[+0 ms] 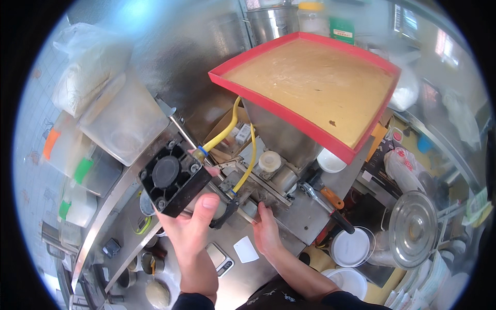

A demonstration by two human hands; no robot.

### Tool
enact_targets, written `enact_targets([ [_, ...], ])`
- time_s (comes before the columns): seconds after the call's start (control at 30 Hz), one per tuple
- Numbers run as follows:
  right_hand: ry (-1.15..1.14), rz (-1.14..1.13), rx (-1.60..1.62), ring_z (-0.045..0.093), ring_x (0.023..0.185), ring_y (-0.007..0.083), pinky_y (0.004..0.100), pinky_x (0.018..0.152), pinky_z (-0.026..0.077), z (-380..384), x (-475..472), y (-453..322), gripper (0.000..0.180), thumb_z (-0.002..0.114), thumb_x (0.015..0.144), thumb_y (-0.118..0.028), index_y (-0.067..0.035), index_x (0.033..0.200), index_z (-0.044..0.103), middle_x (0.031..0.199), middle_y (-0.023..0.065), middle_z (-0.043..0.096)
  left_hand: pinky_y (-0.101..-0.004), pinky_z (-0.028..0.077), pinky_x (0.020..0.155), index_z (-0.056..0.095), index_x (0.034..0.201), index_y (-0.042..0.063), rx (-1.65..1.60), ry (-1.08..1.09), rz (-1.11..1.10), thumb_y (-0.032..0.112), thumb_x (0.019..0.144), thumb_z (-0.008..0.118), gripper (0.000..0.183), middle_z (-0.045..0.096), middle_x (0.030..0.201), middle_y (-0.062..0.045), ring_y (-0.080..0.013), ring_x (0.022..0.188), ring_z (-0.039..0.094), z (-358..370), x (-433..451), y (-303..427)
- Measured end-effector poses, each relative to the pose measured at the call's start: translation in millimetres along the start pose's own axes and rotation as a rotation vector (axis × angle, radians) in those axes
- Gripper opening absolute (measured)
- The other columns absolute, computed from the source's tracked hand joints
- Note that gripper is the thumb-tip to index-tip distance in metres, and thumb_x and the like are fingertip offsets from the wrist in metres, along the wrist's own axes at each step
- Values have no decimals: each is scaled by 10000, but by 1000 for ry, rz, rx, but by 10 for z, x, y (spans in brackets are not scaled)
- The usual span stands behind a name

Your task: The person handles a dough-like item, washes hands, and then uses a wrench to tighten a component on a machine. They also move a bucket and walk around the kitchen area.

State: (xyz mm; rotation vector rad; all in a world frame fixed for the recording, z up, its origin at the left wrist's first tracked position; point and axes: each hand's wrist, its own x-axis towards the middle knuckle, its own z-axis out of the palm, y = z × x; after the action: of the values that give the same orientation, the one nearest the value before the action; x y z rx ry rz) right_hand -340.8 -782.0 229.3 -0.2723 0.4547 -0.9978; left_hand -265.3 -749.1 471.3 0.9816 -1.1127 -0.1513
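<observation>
A pneumatic cylinder with a square black end cap (170, 178) is tilted up toward me. My left hand (188, 228) is shut on it, thumb along the near side and fingers partly hidden behind. One thick yellow hose (228, 130) joins the cylinder by the end cap; a thinner yellow hose (251, 162) meets its other end. Right of it, my right hand (266, 228) grips the end of a pale rod (245, 215), against the metal base of a machine. Above that base stands a steel hopper (281, 131) under a red-rimmed tray (310, 81) with a tan surface.
A ratchet wrench (325, 207) and an orange-handled tool (332, 197) lie right of the machine. A digital scale (220, 259) and a white card (246, 249) rest below my hands. Plastic bins (124, 116) stand left; a white bucket (350, 247) and glass lid (413, 229) are right.
</observation>
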Motion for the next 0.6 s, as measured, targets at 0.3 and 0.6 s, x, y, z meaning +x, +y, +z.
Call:
enact_targets([
  [0.3,44,-38,-118,490,1320,136,356,1175,329,60,40,-3,397,576,1096,-273,-81,1425,466,1393,26,558,-354,564,666,526,1290,-58,15,2,46,401,885,751,652,605,1030,-182,-245,802,646,-99,195,-398],
  [0.6,31,-79,-161,496,1297,119,313,1148,349,15,26,-12,455,573,1100,-257,-85,1498,434,1398,11,557,-337,543,658,519,1299,-52,-28,9,69,399,895,731,641,600,1022,-185,-240,800,638,-131,233,-462],
])
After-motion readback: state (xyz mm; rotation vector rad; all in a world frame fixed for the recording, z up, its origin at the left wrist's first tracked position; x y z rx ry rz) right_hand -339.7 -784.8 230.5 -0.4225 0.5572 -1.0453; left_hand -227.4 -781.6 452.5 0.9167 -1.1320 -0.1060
